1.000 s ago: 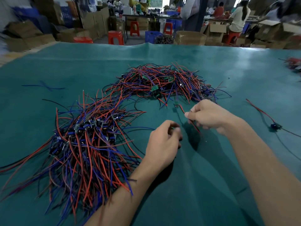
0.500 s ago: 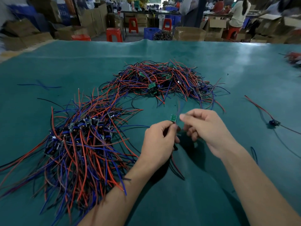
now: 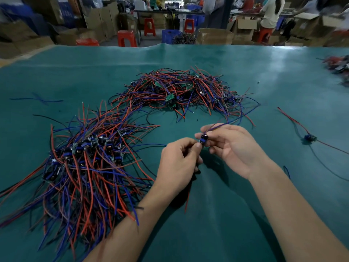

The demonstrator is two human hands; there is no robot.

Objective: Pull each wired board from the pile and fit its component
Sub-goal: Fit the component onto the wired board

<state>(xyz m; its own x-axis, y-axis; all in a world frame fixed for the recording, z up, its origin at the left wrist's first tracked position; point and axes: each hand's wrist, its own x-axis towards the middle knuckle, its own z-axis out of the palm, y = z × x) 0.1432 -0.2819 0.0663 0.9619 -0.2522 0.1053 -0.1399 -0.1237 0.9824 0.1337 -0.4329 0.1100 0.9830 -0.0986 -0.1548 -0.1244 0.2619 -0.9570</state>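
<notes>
Both hands meet over the green mat, just below the far pile. My left hand (image 3: 180,159) pinches the lower edge of a small wired board (image 3: 204,138) with a dark blue component on it. My right hand (image 3: 232,146) grips the same board from the right; its blue wire runs up and to the right, and a red wire hangs below my left hand. The far pile of wired green boards (image 3: 181,91) lies beyond my hands. A second pile of boards with dark components (image 3: 85,157) spreads at the left.
A single board with a blue part (image 3: 309,138) and red and black leads lies at the right. Another heap of wires (image 3: 338,67) sits at the far right edge. A loose blue wire (image 3: 37,100) lies far left. Beyond the mat (image 3: 226,214) are cardboard boxes, red stools and people.
My right hand came back from the far pile with a wired board. Both hands now hold it together, and it has turned from green side up to showing the dark blue component.
</notes>
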